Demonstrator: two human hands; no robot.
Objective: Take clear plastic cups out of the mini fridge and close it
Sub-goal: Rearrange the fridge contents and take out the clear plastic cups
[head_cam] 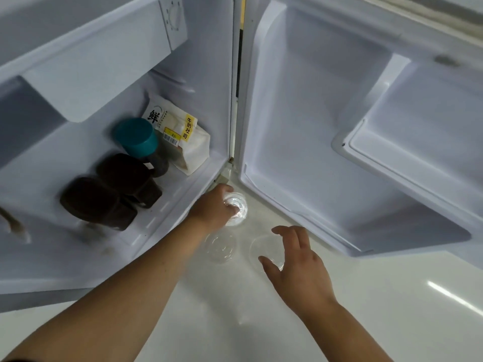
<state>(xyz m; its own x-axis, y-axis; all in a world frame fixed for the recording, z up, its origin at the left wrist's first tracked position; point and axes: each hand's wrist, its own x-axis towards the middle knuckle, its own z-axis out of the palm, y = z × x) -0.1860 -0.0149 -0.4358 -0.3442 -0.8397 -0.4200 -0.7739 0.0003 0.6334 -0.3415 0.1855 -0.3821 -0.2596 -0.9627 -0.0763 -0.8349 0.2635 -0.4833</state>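
Observation:
The white mini fridge (78, 82) stands open, its door (326, 126) swung wide to the right. Three clear plastic cups stand on the pale floor in front of the hinge corner. My left hand (213, 209) grips the farthest cup (239, 209) from above. A second cup (220, 248) stands just below my left wrist. My right hand (295, 265) hovers with fingers spread over the third cup (264, 250), not closed on it.
Inside the fridge are two dark brown mugs (109, 192), a teal-lidded container (137, 138) and a white bread bag (180, 137). The door's inner shelf (407, 142) juts out on the right. Glossy pale floor (261, 322) lies below my arms.

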